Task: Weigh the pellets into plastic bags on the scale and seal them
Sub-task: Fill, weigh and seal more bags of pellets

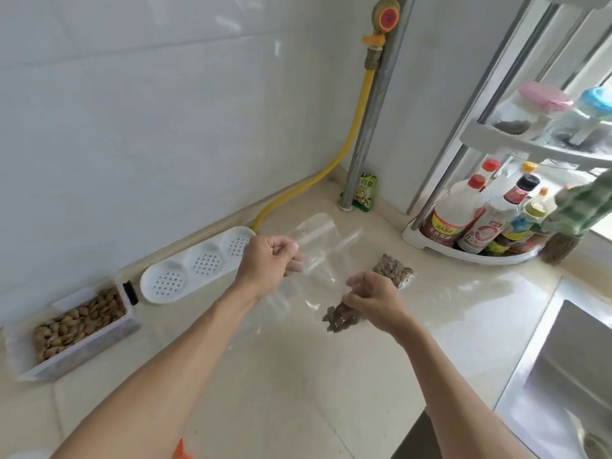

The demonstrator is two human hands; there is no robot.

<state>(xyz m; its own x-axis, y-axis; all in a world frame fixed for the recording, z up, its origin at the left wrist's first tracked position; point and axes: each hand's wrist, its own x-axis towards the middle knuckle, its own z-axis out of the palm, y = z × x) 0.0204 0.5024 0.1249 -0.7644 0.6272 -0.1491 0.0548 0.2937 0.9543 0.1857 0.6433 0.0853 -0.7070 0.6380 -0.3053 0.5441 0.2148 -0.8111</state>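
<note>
— Right hand nearest us, at about four o'clock on the desk: fingers curled, pinching the low end of a clear plastic bag where the brown pellets sag.

— And the left hand?

— Pinching the bag's upper edge, toward ten o'clock. The film's long axis runs hand to hand, thin, glossy, crinkled.

— Any done?

— One filled bag just beyond the right hand. At eight o'clock, a clear box of nubbly pellets. I can't pick out a scale.

Brown pellets, yellow hose
</note>
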